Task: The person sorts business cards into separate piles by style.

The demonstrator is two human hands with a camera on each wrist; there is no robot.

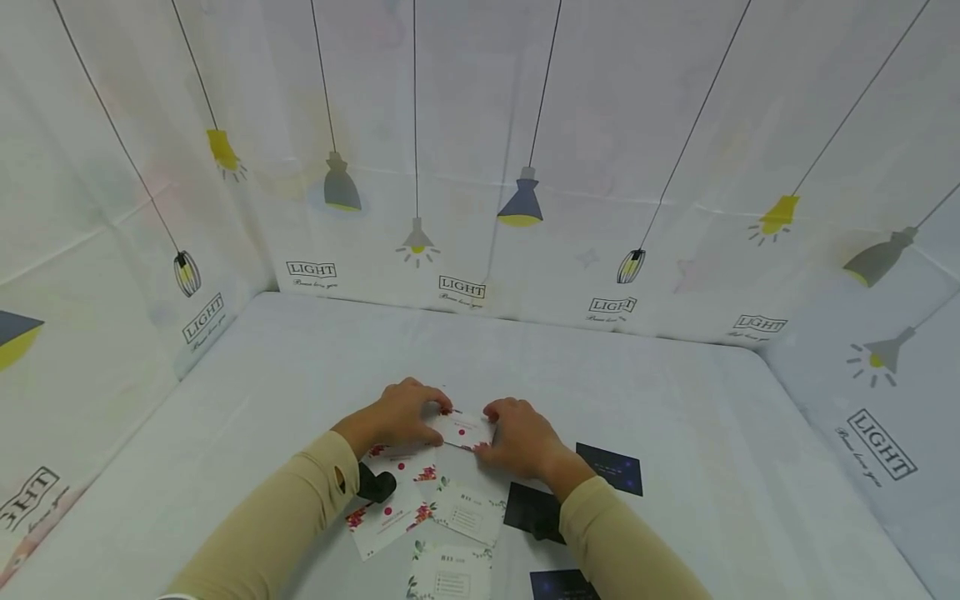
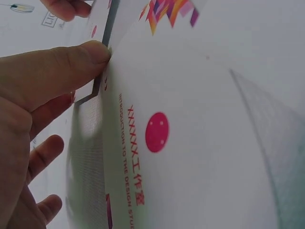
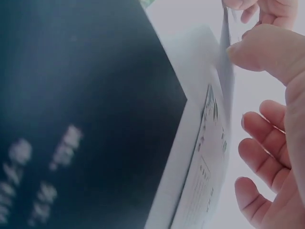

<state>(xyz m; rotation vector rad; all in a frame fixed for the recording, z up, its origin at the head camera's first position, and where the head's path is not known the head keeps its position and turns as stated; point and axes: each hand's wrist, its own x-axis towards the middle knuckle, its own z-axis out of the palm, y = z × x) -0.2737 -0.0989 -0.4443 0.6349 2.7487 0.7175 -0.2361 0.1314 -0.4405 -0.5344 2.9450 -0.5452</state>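
In the head view both hands meet at the middle of the table and pinch a small stack of white cards with a red dot (image 1: 467,431) by its two ends. My left hand (image 1: 433,422) grips the left end; in the left wrist view its thumb (image 2: 62,67) presses the stack's edge (image 2: 104,71). My right hand (image 1: 489,432) grips the right end, and the right wrist view has its thumb (image 3: 259,52) against the thin stack (image 3: 226,67). The stack is held just above the table.
Loose cards lie near my forearms: white floral ones (image 1: 390,508), green-leaf ones (image 1: 471,512), and dark navy ones (image 1: 611,467). A black object (image 1: 375,483) sits under the left wrist. White walls printed with lamps enclose the table (image 1: 300,367).
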